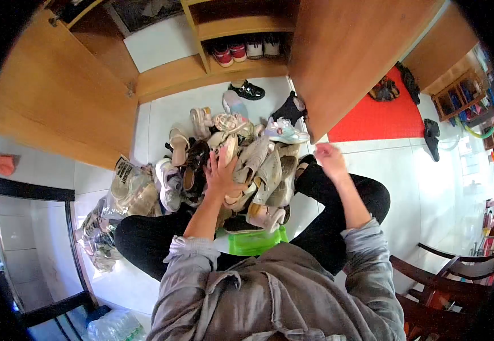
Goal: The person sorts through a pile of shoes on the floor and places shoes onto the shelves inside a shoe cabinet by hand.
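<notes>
A large heap of shoes [267,170] lies on the white tiled floor between my legs. My left hand [222,173] rests on the heap with its fingers spread, touching beige shoes. Over my right knee, off the heap, hovers my right hand [330,159]; its fingers look curled and are too small to make out well. At the heap's top right are a pale iridescent sneaker [285,132] and a black shoe [288,109]. A white sneaker [169,184] stands at its left edge. A green object [256,241] shows below the heap.
An open wooden cabinet [247,24] with red and white shoes [237,52] stands ahead, its doors swung wide. Right of it lies a red mat [366,119] with dark shoes. A clear plastic bag [130,193] sits left, and a dark wooden chair [440,290] lower right.
</notes>
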`<state>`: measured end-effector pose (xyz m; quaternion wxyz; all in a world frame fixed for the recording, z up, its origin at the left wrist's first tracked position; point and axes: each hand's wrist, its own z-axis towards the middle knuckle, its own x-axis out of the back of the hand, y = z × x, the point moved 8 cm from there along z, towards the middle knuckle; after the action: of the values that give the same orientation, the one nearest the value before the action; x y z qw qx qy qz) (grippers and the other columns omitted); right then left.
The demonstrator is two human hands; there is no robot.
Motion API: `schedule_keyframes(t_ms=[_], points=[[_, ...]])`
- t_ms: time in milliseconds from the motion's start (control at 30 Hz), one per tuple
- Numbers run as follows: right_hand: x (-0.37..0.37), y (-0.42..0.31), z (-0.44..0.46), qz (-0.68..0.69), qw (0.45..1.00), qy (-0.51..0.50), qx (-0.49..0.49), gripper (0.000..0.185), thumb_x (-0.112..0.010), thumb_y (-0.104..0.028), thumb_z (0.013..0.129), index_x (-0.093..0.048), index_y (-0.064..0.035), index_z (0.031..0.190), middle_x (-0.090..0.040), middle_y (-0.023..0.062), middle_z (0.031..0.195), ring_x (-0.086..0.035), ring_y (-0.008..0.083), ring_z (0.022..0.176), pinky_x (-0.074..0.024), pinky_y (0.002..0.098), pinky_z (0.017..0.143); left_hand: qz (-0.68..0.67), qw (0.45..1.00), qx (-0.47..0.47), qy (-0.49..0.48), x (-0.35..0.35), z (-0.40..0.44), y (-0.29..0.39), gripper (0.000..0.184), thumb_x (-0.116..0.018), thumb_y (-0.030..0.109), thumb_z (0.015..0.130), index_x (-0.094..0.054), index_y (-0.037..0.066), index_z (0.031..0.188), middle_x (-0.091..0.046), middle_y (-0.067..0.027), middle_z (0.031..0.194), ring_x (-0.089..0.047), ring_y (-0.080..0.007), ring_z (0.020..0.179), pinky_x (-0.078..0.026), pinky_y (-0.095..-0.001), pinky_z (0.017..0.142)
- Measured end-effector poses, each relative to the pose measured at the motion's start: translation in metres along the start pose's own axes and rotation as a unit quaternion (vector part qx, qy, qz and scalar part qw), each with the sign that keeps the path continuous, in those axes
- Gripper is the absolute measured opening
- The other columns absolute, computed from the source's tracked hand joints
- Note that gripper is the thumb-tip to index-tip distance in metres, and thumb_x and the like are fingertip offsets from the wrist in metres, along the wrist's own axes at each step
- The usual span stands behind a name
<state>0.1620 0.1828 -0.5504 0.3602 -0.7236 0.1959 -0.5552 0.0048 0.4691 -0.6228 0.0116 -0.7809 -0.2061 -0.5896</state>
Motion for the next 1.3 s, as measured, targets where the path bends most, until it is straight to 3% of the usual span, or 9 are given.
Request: schedule_keyframes(t_ms=[267, 467, 600, 733, 867, 900, 1000, 1133, 1300], points=[[-0.172, 0.009, -0.079, -0.225, 0.932, -0.280, -0.053, 0.055, -0.052, -0.055, 0.078, -0.063, -0.0028, 0.089, -0.064, 0.0173, 0.085, -0.063, 0.0306, 0.081, -0.0490, 0.0397, 0.071, -0.039, 0.999, 0.016, -0.002, 0.011, 0.015, -0.005, 0.082, -0.077, 0.051, 0.051, -0.051, 0.026, 0.124, 0.001, -0.0024, 0.148, -0.003, -0.0356, 0.135, -0.021, -0.0601, 0.101], [-0.188, -0.001, -0.085, -0.209, 0.948, -0.230, -0.076, 0.053, -0.055, -0.053, 0.076, -0.066, -0.0010, 0.081, -0.065, 0.0170, 0.082, -0.063, 0.0304, 0.079, -0.0492, 0.0408, 0.069, -0.090, 0.992, -0.009, 0.086, -0.003, 0.000, -0.009, 0.069, -0.073, 0.047, 0.057, -0.055, 0.026, 0.121, 0.001, -0.0036, 0.149, -0.003, -0.0353, 0.135, -0.021, -0.0594, 0.100], [-0.190, 0.014, -0.078, -0.162, 0.954, -0.223, -0.120, 0.046, -0.059, -0.045, 0.074, -0.066, -0.0005, 0.086, -0.065, 0.0168, 0.083, -0.063, 0.0303, 0.078, -0.0493, 0.0407, 0.069, -0.227, 0.969, 0.033, 0.095, -0.024, 0.012, -0.032, 0.038, -0.061, 0.040, 0.077, -0.064, 0.019, 0.108, -0.005, 0.0037, 0.149, -0.005, -0.0287, 0.136, -0.025, -0.0549, 0.100], [-0.186, 0.008, -0.075, -0.154, 0.972, -0.163, -0.073, 0.041, -0.059, -0.039, 0.074, -0.066, -0.0027, 0.091, -0.065, 0.0173, 0.088, -0.063, 0.0326, 0.082, -0.0490, 0.0398, 0.072, -0.154, 0.970, 0.008, 0.190, -0.022, 0.000, -0.033, 0.030, -0.059, 0.027, 0.082, -0.062, 0.005, 0.102, -0.037, -0.0090, 0.133, -0.023, -0.0305, 0.130, -0.030, -0.0407, 0.101], [-0.183, 0.009, -0.066, -0.148, 0.977, -0.122, -0.088, 0.030, -0.058, -0.033, 0.069, -0.066, -0.0100, 0.087, -0.064, 0.0163, 0.090, -0.061, 0.0344, 0.083, -0.0487, 0.0413, 0.072, -0.400, 0.858, 0.042, 0.319, 0.020, -0.047, -0.020, 0.025, -0.056, 0.024, 0.085, -0.061, 0.001, 0.093, -0.057, -0.0127, 0.112, -0.054, -0.0255, 0.101, -0.043, -0.0320, 0.082], [-0.177, 0.002, -0.063, -0.128, 0.984, -0.109, -0.061, 0.030, -0.058, -0.033, 0.067, -0.066, -0.0094, 0.083, -0.064, 0.0165, 0.087, -0.061, 0.0346, 0.080, -0.0487, 0.0420, 0.070, -0.490, 0.820, 0.070, 0.289, 0.012, -0.048, -0.027, 0.020, -0.054, 0.019, 0.087, -0.057, 0.000, 0.093, -0.057, -0.0065, 0.086, -0.052, -0.0155, 0.075, -0.041, -0.0259, 0.069], [-0.147, -0.036, -0.055, -0.101, 0.990, -0.098, -0.010, 0.030, -0.058, -0.036, 0.065, -0.065, -0.0091, 0.076, -0.063, 0.0163, 0.078, -0.061, 0.0335, 0.073, -0.0480, 0.0420, 0.064, -0.595, 0.736, 0.200, 0.253, 0.043, -0.083, -0.019, 0.019, -0.050, 0.019, 0.090, -0.055, 0.002, 0.092, -0.049, 0.0000, 0.075, -0.044, -0.0106, 0.068, -0.037, -0.0237, 0.063], [-0.118, -0.073, -0.047, 0.052, 0.997, -0.053, -0.021, 0.028, -0.060, -0.034, 0.067, -0.059, -0.0062, 0.063, -0.060, 0.0140, 0.065, -0.059, 0.0317, 0.066, -0.0453, 0.0406, 0.057, -0.799, 0.510, 0.170, 0.269, 0.000, -0.067, -0.057, 0.023, -0.047, 0.022, 0.092, -0.055, 0.003, 0.102, -0.054, -0.0014, 0.088, -0.051, -0.0115, 0.076, -0.043, -0.0268, 0.068], [-0.152, -0.050, -0.043, -0.004, 0.998, -0.058, 0.009, 0.032, -0.058, -0.035, 0.071, -0.058, -0.0064, 0.085, -0.062, 0.0151, 0.079, -0.059, 0.0354, 0.076, -0.0449, 0.0438, 0.067, -0.793, 0.528, 0.206, 0.225, -0.038, -0.058, -0.097, 0.031, -0.051, 0.026, 0.091, -0.052, 0.003, 0.112, -0.058, -0.0059, 0.104, -0.057, -0.0177, 0.091, -0.047, -0.0324, 0.075]])
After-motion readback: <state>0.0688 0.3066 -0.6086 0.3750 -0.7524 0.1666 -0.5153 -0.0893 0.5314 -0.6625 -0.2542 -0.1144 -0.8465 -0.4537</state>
